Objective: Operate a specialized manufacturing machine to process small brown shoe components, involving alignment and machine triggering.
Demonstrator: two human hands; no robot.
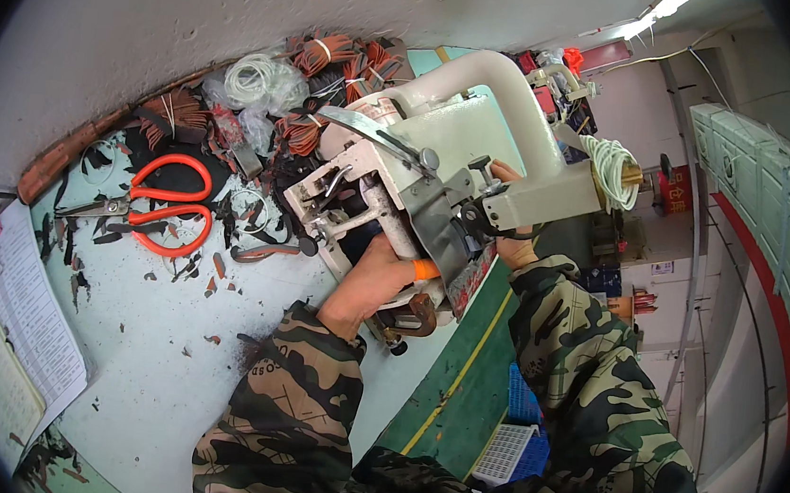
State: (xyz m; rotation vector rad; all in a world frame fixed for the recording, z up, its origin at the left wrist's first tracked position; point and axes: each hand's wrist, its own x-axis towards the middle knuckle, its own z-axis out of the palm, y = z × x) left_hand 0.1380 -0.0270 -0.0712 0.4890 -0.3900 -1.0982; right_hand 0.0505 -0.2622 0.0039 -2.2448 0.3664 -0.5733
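A cream-coloured bench machine with a thick arched arm stands at the middle of the bench; it looks like a leather skiving machine. My left hand reaches into the opening at its near side, under a metal guard plate. An orange cover sits on one digit; the other fingers are hidden inside. At the machine's right end, my right hand is partly behind the head, with a fingertip showing above it. What either hand holds is hidden.
Orange-handled scissors and dark scraps lie on the pale bench to the left. Behind are tied bundles of red-grey strips and a bagged white cord coil. Written sheets lie far left. Baskets stand below on the green floor.
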